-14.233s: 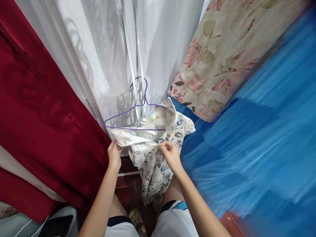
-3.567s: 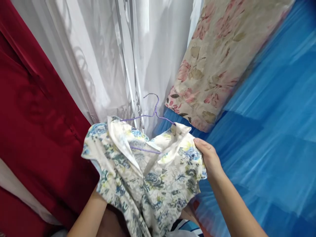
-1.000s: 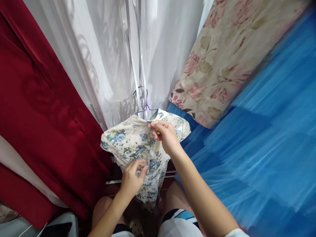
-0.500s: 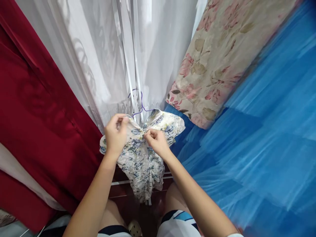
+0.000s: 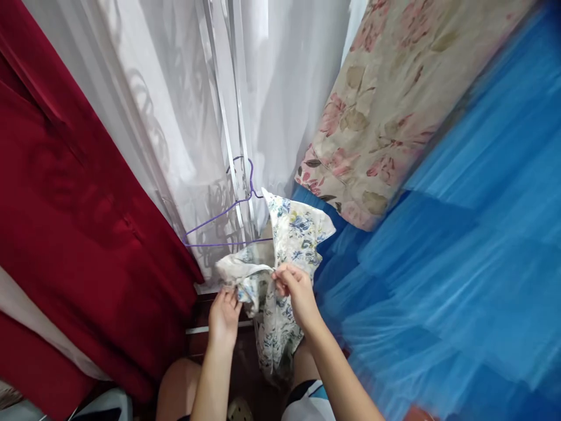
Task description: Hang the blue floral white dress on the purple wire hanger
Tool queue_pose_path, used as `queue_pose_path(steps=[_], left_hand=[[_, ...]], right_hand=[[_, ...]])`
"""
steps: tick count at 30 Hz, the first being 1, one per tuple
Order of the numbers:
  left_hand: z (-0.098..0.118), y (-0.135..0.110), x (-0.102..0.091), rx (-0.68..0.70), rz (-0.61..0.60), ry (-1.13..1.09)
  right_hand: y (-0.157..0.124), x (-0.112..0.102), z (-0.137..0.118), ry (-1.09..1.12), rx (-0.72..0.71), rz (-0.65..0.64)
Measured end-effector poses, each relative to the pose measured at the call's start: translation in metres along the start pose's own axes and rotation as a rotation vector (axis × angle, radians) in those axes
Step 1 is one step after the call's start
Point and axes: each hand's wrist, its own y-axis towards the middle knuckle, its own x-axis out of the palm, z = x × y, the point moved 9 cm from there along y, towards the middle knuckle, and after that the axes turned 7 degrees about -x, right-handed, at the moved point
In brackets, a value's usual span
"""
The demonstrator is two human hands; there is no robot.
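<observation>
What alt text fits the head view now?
A floral garment hangs half off a purple wire hanger: the right hand pinches the cloth, the left hand touches its bunched edge. The hanger hangs before a white sheer curtain, with a red curtain left and blue fabric right.

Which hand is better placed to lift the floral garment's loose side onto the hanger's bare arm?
Left, probably. The left hand sits at the bunched cloth of the floral garment, below the bare arm of the purple hanger; the right hand pinches cloth farther right.
</observation>
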Motion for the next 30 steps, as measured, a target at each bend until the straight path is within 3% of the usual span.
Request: queue_pose_path(steps=[3,7,10,12,15,17,19,21,24,26,28,30], left_hand=[[-0.027,-0.023,0.026,0.033,-0.131,0.043],[-0.013,-0.059,0.089,0.284,-0.446,0.275],[-0.003,-0.075,0.116,0.437,-0.514,0.527],[-0.003,-0.081,0.126,0.493,-0.554,0.682],[-0.011,-0.088,0.131,0.533,-0.623,0.838],[-0.017,-0.092,0.128,0.543,-0.639,0.907],[-0.018,-0.094,0.122,0.559,-0.622,0.93],[-0.014,-0.095,0.114,0.567,-0.593,0.937],[-0.003,-0.094,0.101,0.495,-0.631,0.914],[-0.005,-0.092,0.088,0.324,-0.749,0.914],[-0.015,-0.087,0.063,0.124,-0.811,0.976],[-0.026,-0.078,0.03,-0.007,-0.777,1.082]], right_hand=[[-0.016,-0.054,0.014,0.038,-0.072,0.304],[-0.028,-0.117,0.027,-0.09,-0.123,0.535],[-0.025,-0.148,0.031,-0.263,-0.108,0.584],[-0.022,-0.151,0.024,-0.44,-0.127,0.546],[-0.022,-0.121,0.005,-0.65,-0.225,0.372],[-0.025,-0.074,0.004,-0.612,-0.205,0.028],[-0.041,-0.02,0.015,-0.45,-0.073,-0.392],[-0.058,0.015,0.02,-0.304,0.033,-0.603],[-0.062,0.034,0.023,-0.206,0.086,-0.577],[-0.061,0.041,0.024,-0.169,0.126,-0.57],[-0.063,0.046,0.022,-0.128,0.178,-0.625],[-0.066,0.047,0.014,-0.096,0.232,-0.7]])
